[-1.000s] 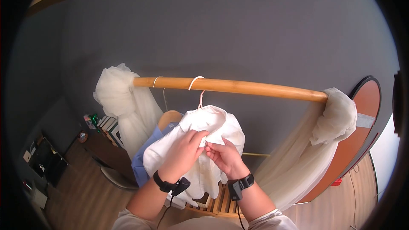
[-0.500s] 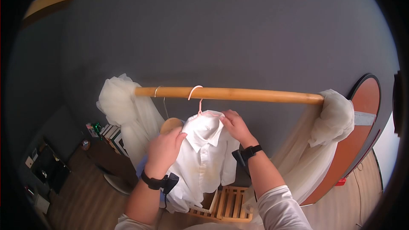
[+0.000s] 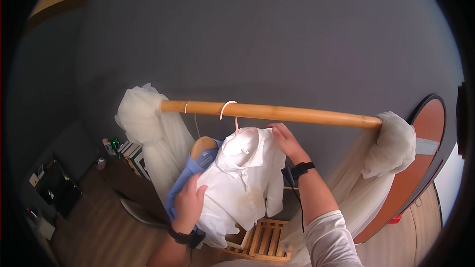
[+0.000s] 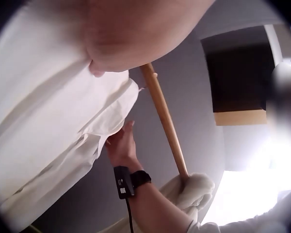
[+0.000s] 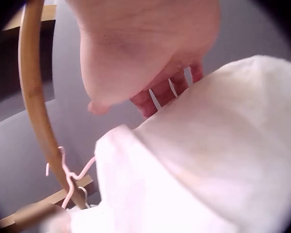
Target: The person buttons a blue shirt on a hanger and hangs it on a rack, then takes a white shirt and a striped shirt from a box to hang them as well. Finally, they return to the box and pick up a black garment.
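A white button shirt hangs on a pink hanger from a wooden rod. Its collar is folded down and the front placket is fastened. My right hand lies at the shirt's right shoulder; the right wrist view shows its spread fingers along the far side of the cloth, thumb apart from it. Lower down, my left hand rests against the shirt's left sleeve side, thumb raised and its other fingers mostly hidden.
Behind the white shirt, a blue shirt hangs on a wooden hanger. Sheer cloth wraps the rod's left end, more its right end. Below is a slatted wooden rack; an oval mirror stands at right.
Both hands left the collar front and parted to the shoulders. Since then the left hand slid down the shirt's side, the right moved outward along the shoulder, and the shirt turned slightly.
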### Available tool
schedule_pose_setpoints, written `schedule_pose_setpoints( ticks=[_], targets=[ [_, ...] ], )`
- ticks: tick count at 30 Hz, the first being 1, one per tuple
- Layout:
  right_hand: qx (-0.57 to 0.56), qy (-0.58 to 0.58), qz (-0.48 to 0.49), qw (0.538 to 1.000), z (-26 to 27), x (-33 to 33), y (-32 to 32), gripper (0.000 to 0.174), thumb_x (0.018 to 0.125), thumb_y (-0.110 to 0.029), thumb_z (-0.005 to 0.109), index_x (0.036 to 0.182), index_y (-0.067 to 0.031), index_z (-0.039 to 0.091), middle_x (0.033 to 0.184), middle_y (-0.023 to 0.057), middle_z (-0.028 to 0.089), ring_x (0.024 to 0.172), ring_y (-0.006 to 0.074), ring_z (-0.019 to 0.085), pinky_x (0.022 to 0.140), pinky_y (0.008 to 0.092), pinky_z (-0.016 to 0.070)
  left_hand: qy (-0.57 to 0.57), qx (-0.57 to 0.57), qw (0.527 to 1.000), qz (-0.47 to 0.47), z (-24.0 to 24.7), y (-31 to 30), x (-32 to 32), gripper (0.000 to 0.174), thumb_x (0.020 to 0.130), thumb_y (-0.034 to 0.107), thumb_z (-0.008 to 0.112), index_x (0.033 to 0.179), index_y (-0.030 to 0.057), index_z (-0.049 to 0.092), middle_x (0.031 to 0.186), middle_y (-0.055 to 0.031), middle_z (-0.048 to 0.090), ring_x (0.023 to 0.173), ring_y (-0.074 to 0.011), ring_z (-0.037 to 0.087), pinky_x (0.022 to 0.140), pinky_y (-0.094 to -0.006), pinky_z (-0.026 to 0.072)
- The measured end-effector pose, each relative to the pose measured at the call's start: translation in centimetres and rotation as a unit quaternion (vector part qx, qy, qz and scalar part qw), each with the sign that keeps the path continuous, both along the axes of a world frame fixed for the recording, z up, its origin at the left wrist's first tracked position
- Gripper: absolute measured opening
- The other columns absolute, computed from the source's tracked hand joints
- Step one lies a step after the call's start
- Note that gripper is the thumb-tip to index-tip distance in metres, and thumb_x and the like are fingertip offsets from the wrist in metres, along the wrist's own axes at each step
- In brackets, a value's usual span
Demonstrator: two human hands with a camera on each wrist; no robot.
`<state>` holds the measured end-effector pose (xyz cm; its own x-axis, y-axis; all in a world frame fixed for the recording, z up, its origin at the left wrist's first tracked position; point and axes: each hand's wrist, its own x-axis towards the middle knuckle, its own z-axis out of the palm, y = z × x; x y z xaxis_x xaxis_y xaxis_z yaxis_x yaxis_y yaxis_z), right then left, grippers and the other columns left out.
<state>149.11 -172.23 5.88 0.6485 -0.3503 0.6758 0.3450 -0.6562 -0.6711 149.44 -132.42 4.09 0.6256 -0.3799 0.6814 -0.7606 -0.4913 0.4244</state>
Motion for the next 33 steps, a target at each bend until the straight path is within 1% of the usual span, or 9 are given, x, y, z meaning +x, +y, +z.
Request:
schedule_pose_setpoints(
  ticks=[5, 9, 12, 15, 18, 22, 23, 28, 33],
  targets=[
    [0.088, 0.215, -0.037, 0.972, -3.9, 0.0, -3.3, 0.037, 0.101, -0.032, 0.067, 0.115, 0.0023, 0.07, 0.095, 0.0144, 0.07, 0.093, 0.0285, 0.068, 0.087, 0.0369, 0.0532, 0.02, -0.004, 1.0, -0.018, 1.1, 2.2, -0.2, 0.041, 0.097, 0.024, 0.071, 0.13, 0.0028, 0.061, 0.112, -0.0245, 0.071, 0.1, -0.0466, 0.067, 0.083, -0.0487, 0.0551],
    [0.017, 0.076, -0.088, 0.993, -3.2, -0.6, -2.7, 0.027, 0.093, -0.012, 0.074, 0.116, 0.0015, 0.07, 0.112, 0.0166, 0.07, 0.099, 0.0274, 0.068, 0.089, 0.0358, 0.0538, 0.068, 0.066, 0.995, -0.017, 0.5, 4.2, -0.1, 0.045, 0.094, 0.026, 0.075, 0.13, 0.0024, 0.06, 0.109, -0.0252, 0.071, 0.1, -0.047, 0.067, 0.083, -0.0474, 0.0553],
    [-0.071, -0.047, -0.054, 0.995, -0.6, -0.8, -1.7, 0.031, 0.091, -0.005, 0.072, 0.121, 0.0005, 0.069, 0.121, 0.0174, 0.068, 0.11, 0.0285, 0.067, 0.097, 0.0368, 0.0522, 0.132, 0.083, 0.986, -0.051, 0.7, 5.9, -0.5, 0.044, 0.09, 0.026, 0.078, 0.127, 0.0047, 0.065, 0.122, -0.0245, 0.068, 0.108, -0.045, 0.066, 0.09, -0.046, 0.0545],
    [-0.042, -0.063, 0.03, 0.997, 2.4, -0.1, 1.7, 0.032, 0.095, -0.009, 0.065, 0.126, -0.0012, 0.066, 0.12, 0.0157, 0.068, 0.113, 0.0294, 0.065, 0.102, 0.0374, 0.05, -0.011, -0.017, 1.0, -0.016, 1.1, 7.3, -0.3, 0.038, 0.087, 0.025, 0.079, 0.121, 0.0077, 0.072, 0.135, -0.0225, 0.062, 0.117, -0.043, 0.063, 0.096, -0.0448, 0.0524],
    [-0.047, -0.044, 0.117, 0.991, 3.6, 0.9, 4.5, 0.028, 0.099, -0.014, 0.061, 0.122, -0.0009, 0.068, 0.116, 0.0155, 0.069, 0.108, 0.0292, 0.066, 0.097, 0.0374, 0.0508, -0.024, 0.029, 0.999, -0.034, 1.8, 8.0, 0.9, 0.032, 0.086, 0.022, 0.079, 0.116, 0.0098, 0.076, 0.142, -0.0209, 0.056, 0.123, -0.0429, 0.059, 0.1, -0.0448, 0.0504],
    [-0.121, 0.04, 0.113, 0.985, 4.6, 1.4, 7.8, 0.027, 0.101, -0.022, 0.061, 0.112, -0.0006, 0.073, 0.104, 0.017, 0.071, 0.096, 0.0321, 0.067, 0.085, 0.0415, 0.0514, 0.152, 0.046, 0.987, -0.013, 0.9, 7.8, 2.1, 0.032, 0.095, 0.033, 0.069, 0.114, 0.0079, 0.076, 0.12, -0.0149, 0.067, 0.108, -0.0381, 0.067, 0.09, -0.0431, 0.0539],
    [-0.11, -0.038, 0.107, 0.987, 4.2, 2.2, 8.7, 0.027, 0.102, -0.022, 0.06, 0.101, 0.0005, 0.074, 0.092, 0.0187, 0.071, 0.084, 0.0323, 0.067, 0.074, 0.0427, 0.0503, 0.153, 0.043, 0.987, 0.001, 0.8, 7.8, 2.5, 0.033, 0.096, 0.035, 0.067, 0.113, 0.0074, 0.076, 0.117, -0.0143, 0.068, 0.105, -0.0377, 0.067, 0.088, -0.0431, 0.0542],
    [-0.072, -0.008, 0.075, 0.995, 3.8, 3.6, 9.7, 0.032, 0.105, -0.025, 0.058, 0.096, 0.0031, 0.071, 0.083, 0.022, 0.068, 0.075, 0.037, 0.066, 0.069, 0.042, 0.0509, 0.154, -0.008, 0.987, 0.042, 1.2, 7.5, 2.8, 0.035, 0.097, 0.037, 0.065, 0.109, 0.0054, 0.076, 0.106, -0.015, 0.07, 0.097, -0.0383, 0.069, 0.084, -0.0435, 0.0547],
    [-0.11, 0.016, 0.095, 0.989, 4.5, 5.0, 9.6, 0.036, 0.106, -0.029, 0.058, 0.095, 0.0032, 0.069, 0.082, 0.0224, 0.067, 0.075, 0.0412, 0.064, 0.07, 0.0429, 0.0513, 0.094, -0.043, 0.994, -0.016, -0.4, 7.8, 4.6, 0.029, 0.093, 0.03, 0.069, 0.106, 0.0047, 0.077, 0.102, -0.016, 0.07, 0.093, -0.0387, 0.069, 0.08, -0.0435, 0.0548]
  ],
)
